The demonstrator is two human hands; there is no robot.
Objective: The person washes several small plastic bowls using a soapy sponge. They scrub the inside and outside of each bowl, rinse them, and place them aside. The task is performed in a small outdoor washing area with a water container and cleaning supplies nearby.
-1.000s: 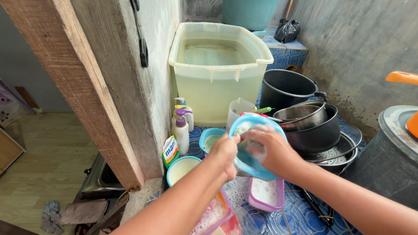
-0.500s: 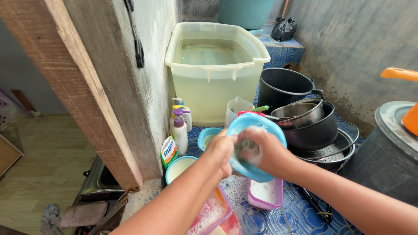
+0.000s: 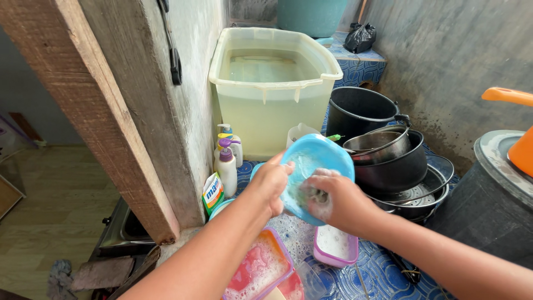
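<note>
My left hand (image 3: 270, 185) grips the left rim of a light blue plastic bowl (image 3: 319, 161), tilted so its inside faces me. Inside the bowl my right hand (image 3: 332, 201) presses a soapy scrubber against its wet surface; the hand is covered in foam. The bowl hangs above a blue patterned floor with wash containers below it.
A large translucent tub of water (image 3: 272, 83) stands behind. Stacked black pots and metal pans (image 3: 388, 161) sit to the right. Dish-soap bottles (image 3: 226, 164) and a sachet lean by the wall. A pink-rimmed box (image 3: 333, 250) and an orange soapy container (image 3: 258, 272) lie below. A dark drum (image 3: 488, 200) stands at the right.
The bowl has tilted and shifted slightly while my right hand rubbed around its inside. My left hand kept its grip on the rim.
</note>
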